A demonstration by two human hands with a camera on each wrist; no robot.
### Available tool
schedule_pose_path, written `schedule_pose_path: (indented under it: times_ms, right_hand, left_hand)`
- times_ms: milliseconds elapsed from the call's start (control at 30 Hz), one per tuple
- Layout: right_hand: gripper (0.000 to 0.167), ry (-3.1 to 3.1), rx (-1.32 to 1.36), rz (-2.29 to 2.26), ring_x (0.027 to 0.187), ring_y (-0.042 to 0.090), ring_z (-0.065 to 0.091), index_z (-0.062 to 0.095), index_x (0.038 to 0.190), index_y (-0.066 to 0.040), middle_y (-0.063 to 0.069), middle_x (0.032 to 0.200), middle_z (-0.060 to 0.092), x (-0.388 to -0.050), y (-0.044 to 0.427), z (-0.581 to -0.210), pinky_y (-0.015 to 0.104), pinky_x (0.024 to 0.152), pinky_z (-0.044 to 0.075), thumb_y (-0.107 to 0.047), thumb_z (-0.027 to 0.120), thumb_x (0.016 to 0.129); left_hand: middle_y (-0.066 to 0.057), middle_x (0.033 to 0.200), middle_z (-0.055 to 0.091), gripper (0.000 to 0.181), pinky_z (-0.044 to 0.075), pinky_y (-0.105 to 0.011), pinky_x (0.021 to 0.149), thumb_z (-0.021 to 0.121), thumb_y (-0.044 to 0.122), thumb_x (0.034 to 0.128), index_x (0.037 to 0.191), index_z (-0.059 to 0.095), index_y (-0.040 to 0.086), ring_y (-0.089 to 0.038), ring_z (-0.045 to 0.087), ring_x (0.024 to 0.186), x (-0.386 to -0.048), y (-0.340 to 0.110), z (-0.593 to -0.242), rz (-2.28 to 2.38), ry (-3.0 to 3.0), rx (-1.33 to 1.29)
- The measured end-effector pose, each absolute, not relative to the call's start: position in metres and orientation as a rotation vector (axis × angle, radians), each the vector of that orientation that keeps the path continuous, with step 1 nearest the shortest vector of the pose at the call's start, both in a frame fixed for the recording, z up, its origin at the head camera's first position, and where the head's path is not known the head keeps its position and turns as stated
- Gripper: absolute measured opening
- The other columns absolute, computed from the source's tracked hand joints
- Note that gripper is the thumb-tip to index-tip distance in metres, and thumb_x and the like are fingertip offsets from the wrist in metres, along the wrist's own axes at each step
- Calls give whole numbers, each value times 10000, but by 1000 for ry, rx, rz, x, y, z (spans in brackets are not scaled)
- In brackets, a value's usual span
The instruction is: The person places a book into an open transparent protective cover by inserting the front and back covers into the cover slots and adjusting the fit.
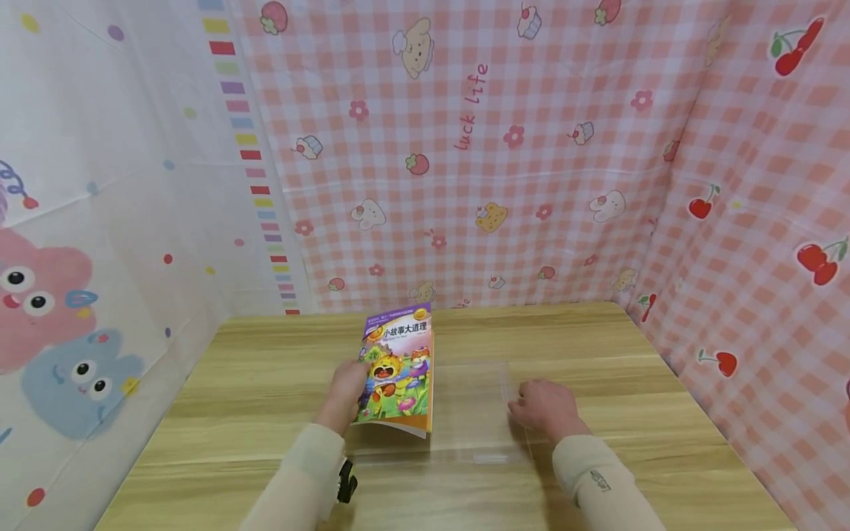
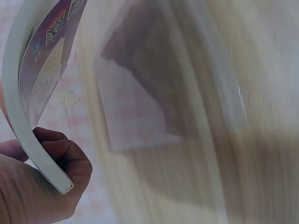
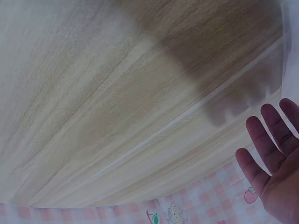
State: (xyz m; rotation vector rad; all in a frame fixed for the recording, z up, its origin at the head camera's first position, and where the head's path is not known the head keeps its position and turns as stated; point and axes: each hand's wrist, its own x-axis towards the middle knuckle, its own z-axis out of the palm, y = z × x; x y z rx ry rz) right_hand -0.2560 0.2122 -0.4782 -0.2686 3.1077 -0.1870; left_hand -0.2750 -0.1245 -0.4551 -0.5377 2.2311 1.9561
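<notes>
A colourful picture book (image 1: 396,369) is held up, slightly tilted, by the left hand (image 1: 347,392) at its left edge. In the left wrist view the fingers of the left hand (image 2: 60,172) curl round the book's thick spine (image 2: 28,135), and the cover bends. A clear plastic sheet or sleeve (image 1: 471,413) lies flat on the table to the right of the book. At its right edge is the right hand (image 1: 547,407); the right wrist view shows the fingers of the right hand (image 3: 275,158) spread and slightly bent, gripping nothing visible.
The wood-grain table (image 1: 265,369) carries the sheet near its middle. Behind it hangs a pink checked cloth (image 1: 491,177), with a white patterned cloth (image 1: 133,221) on the left and more checked cloth on the right.
</notes>
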Motion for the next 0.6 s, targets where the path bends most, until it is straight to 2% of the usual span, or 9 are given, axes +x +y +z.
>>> schedule_pose_path:
  times_ms: [233,367,600]
  right_hand:
    - [233,3112,-238,-194,763,264,647,660,814,-108,55,833,680,-255,223,-480,460,659,521,-331,631,877]
    - [242,3115,-196,-199,759,266,650,641,775,-123,46,820,677,-254,230,-482,479,646,518,-341,645,878]
    - [267,3122,-180,-202,712,242,629,593,708,-139,32,767,647,-253,237,-483,482,612,508,-336,640,883]
  left_hand:
    - [-153,949,580,432,484,-279,630,424,182,1027,1351,443,-104,-202,574,752,-270,-94,-461,1935,2228,-497]
    - [-156,955,589,431,482,-281,635,434,181,1023,1356,448,-93,-208,578,761,-265,-76,-464,1936,2203,-486]
    - [-128,895,578,363,466,-262,617,460,156,1000,1238,507,-115,-186,555,726,-257,-45,-473,2025,2140,-475]
